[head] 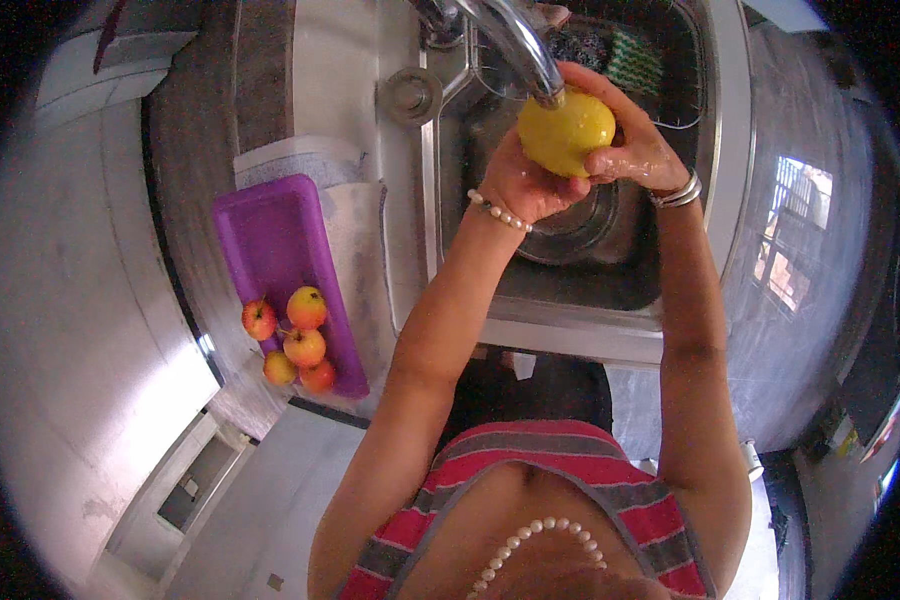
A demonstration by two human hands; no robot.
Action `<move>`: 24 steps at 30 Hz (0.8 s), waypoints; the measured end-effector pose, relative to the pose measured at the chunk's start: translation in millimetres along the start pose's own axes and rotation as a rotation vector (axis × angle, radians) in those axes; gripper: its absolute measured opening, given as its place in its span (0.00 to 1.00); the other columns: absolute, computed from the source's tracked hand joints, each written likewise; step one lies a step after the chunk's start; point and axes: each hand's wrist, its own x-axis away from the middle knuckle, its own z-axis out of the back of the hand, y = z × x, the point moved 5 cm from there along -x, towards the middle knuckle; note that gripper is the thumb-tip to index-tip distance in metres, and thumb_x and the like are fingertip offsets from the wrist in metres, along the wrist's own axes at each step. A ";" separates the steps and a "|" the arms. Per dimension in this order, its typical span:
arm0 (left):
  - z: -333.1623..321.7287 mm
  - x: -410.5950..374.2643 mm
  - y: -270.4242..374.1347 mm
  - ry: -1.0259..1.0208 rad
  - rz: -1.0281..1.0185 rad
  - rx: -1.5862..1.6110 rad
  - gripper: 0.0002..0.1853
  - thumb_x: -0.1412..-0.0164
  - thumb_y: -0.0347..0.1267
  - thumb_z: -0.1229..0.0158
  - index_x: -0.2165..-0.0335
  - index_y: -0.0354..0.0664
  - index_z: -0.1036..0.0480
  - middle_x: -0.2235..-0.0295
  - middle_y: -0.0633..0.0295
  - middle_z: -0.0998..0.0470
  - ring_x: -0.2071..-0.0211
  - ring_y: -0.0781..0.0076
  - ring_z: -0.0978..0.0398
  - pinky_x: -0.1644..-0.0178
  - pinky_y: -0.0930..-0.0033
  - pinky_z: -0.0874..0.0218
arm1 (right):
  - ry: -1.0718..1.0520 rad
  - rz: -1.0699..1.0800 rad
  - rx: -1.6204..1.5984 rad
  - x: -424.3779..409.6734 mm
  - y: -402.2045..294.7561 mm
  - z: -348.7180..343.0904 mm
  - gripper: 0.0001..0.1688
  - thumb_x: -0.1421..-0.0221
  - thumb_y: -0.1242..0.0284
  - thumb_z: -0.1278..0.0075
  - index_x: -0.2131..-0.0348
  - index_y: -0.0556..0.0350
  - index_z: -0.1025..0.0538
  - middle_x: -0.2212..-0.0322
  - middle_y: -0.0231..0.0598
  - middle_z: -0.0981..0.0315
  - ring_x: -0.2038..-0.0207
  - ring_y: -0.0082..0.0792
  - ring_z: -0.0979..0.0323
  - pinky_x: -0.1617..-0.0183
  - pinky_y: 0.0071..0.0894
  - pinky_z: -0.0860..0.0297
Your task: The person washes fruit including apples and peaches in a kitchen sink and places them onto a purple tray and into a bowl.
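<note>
A wet yellow fruit (566,133) is held between both my hands, right below the spout of a chrome faucet (521,45), over a steel sink (630,289). My left hand (529,176), with a pearl bracelet at the wrist, cups the fruit from below and from the left. Wet and with silver bangles at the wrist, my right hand (637,146) grips its right side with thumb and fingers. Several small red-yellow apples (304,347) lie at the near end of a purple tray (270,232) on the counter to the left.
At the sink's far right lie a green-and-white scrubbing cloth (636,64) and a dark scourer (579,49). A round metal drain strainer (412,96) sits left of the basin. Beneath the purple tray is a light cloth (352,247). The sink's raised rim (570,319) borders the near side.
</note>
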 end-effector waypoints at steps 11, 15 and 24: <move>8.1 11.7 16.0 0.197 -0.486 -0.230 0.24 0.48 0.48 0.55 0.57 0.46 0.39 0.60 0.58 0.33 0.60 0.61 0.32 0.60 0.56 0.34 | 0.003 -0.085 0.014 2.0 16.5 -3.8 0.30 0.53 0.63 0.51 0.52 0.55 0.39 0.58 0.36 0.39 0.53 0.28 0.42 0.49 0.26 0.44; 2.5 15.0 17.9 0.214 -0.460 -0.295 0.26 0.49 0.50 0.55 0.57 0.45 0.39 0.60 0.58 0.33 0.60 0.62 0.32 0.62 0.56 0.33 | 0.071 -0.113 0.024 2.4 15.5 -10.3 0.30 0.54 0.66 0.48 0.53 0.57 0.39 0.59 0.34 0.38 0.54 0.26 0.41 0.50 0.26 0.44; 4.5 50.4 8.7 0.228 -0.658 -0.674 0.36 0.55 0.55 0.50 0.52 0.47 0.44 0.56 0.60 0.36 0.55 0.60 0.36 0.58 0.49 0.37 | 0.116 -0.387 0.224 -18.9 16.8 5.5 0.28 0.45 0.54 0.66 0.67 0.61 0.27 0.73 0.35 0.29 0.66 0.23 0.35 0.60 0.23 0.38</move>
